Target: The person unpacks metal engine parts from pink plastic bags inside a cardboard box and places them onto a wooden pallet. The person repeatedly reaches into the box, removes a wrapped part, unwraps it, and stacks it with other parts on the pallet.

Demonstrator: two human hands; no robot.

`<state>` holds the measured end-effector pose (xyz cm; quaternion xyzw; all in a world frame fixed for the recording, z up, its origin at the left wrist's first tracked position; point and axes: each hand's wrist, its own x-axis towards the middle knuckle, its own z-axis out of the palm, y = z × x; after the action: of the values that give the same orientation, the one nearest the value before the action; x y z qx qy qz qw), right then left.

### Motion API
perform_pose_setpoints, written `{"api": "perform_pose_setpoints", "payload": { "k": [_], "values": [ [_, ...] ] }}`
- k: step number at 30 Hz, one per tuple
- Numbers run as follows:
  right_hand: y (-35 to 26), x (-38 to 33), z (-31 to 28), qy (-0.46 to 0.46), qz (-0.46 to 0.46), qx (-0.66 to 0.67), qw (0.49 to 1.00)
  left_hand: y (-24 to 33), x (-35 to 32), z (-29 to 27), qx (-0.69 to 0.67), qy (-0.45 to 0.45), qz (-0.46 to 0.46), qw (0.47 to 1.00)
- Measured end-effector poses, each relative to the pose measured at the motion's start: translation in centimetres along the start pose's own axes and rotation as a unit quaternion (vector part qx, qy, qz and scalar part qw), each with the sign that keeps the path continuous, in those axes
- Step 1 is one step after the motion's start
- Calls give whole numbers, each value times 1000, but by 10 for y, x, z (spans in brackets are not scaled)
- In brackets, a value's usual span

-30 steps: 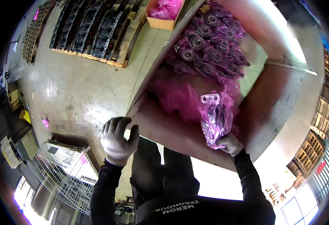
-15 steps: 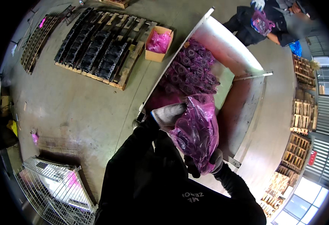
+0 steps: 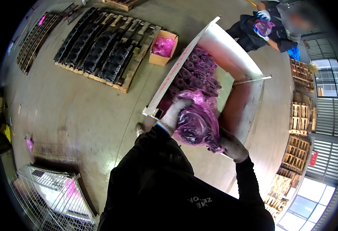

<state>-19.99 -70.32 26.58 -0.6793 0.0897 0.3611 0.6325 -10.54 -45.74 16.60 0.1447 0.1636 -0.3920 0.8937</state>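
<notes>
Between my gloved hands is a translucent pink plastic bag (image 3: 198,123) with a dark, round-looking metal part inside. My left hand (image 3: 174,114) is closed on the bag's upper left side. My right hand (image 3: 233,146) grips its lower right corner, where the plastic is bunched; those fingertips are partly hidden. The bag is held over the near end of a large white-walled metal bin (image 3: 234,50). Farther inside, several pink-wrapped ring-shaped parts (image 3: 198,75) lie packed along the left wall, beside a pale green sheet (image 3: 225,86).
Left of the bin stands a cardboard box (image 3: 160,57) of pink plastic, next to a pallet (image 3: 124,82) bearing rows of black parts. A wire cage (image 3: 57,192) is at lower left. Across the bin, another person (image 3: 250,30) holds a pink bag. Wooden pallets (image 3: 297,154) line the right.
The bag has gone from hanging long and slanted to a rounder bundle, raised toward the bin. My right hand moved up and outward with it. The other person's hands have shifted around their bag.
</notes>
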Motion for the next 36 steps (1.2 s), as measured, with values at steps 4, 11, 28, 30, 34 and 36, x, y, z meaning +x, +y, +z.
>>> {"api": "perform_pose_setpoints", "payload": {
  "k": [4, 11, 28, 30, 34, 36],
  "values": [
    [23, 8, -15, -12, 15, 109, 994, 1, -18, 5, 20, -35, 89, 995],
    [-15, 39, 21, 38, -135, 125, 982, -2, -21, -36, 138, -53, 255, 955],
    [-18, 35, 63, 271, -395, 38, 877, -29, -6, -44, 61, -51, 269, 960],
    [-24, 34, 59, 270, -394, 47, 877, -15, 5, -35, -123, -53, 244, 961],
    [-35, 39, 75, 198, -299, 117, 926, -18, -16, -11, 80, -29, 356, 931],
    [-31, 44, 77, 161, -243, 95, 952, -18, -10, -18, 38, -14, 348, 937]
  ]
}}
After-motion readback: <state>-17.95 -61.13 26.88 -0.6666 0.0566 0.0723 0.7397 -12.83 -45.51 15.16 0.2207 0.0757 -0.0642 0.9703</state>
